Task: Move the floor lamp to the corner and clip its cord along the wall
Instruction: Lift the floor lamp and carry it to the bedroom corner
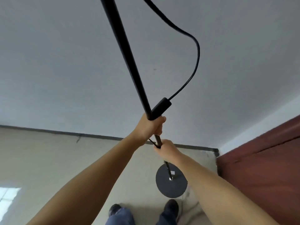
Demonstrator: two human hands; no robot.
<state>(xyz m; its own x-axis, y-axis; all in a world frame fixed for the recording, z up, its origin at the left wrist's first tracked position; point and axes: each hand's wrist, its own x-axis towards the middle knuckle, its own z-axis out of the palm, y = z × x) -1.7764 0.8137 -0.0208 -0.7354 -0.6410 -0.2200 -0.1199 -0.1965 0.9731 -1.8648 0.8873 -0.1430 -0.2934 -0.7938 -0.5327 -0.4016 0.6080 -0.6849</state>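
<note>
A black floor lamp pole (129, 56) rises from my hands to the top edge of the view. My left hand (150, 127) is wrapped around the pole and the black inline switch box (161, 107) of the cord. Just below it, my right hand (167, 148) grips the thinner lower pole. The black cord (197, 51) loops out to the right from the switch and climbs out of view. The round black base (171, 184) hangs or rests just in front of my feet; whether it touches the floor I cannot tell.
A pale wall (65, 62) with a dark baseboard (56, 132) faces me. A dark red door or panel (263, 168) stands at the right, forming a corner (216, 151) with the wall. The floor (48, 159) is beige. My shoes (171, 206) are near the base.
</note>
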